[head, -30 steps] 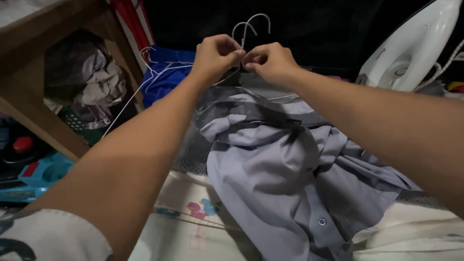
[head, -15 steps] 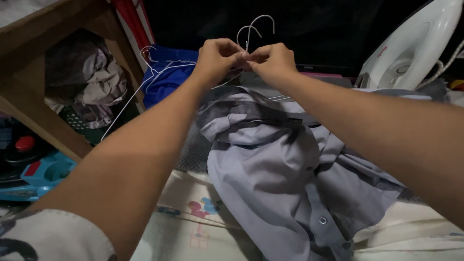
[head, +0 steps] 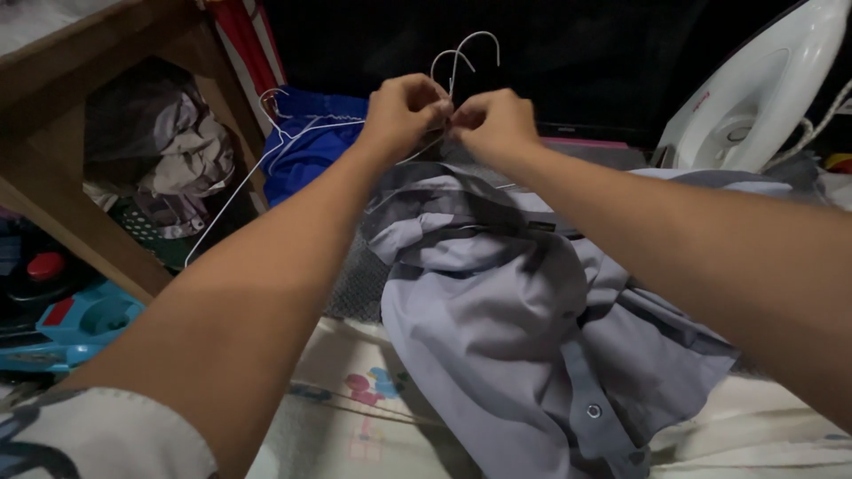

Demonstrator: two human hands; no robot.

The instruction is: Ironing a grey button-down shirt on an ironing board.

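Observation:
My left hand (head: 404,113) and my right hand (head: 493,121) meet at the necks of the white wire hangers (head: 461,55), each pinching the wire just below the two hooks. The hangers' wire arms run down to the left past another hanger (head: 266,133). Beneath my hands lies a crumpled grey button-up shirt (head: 506,319), collar toward the hangers, spread over a pale printed cloth (head: 355,390).
A white clothes iron (head: 754,89) stands upright at the far right. A blue garment (head: 306,133) lies behind the left hand. At left is a wooden frame (head: 53,151) with bundled clothes (head: 160,142) under it, and blue and red plastic toys (head: 62,310) lower left.
My hands have shifted slightly lower and left while still gripping the hangers; the hooks moved with them. The shirt's right side has lifted a little.

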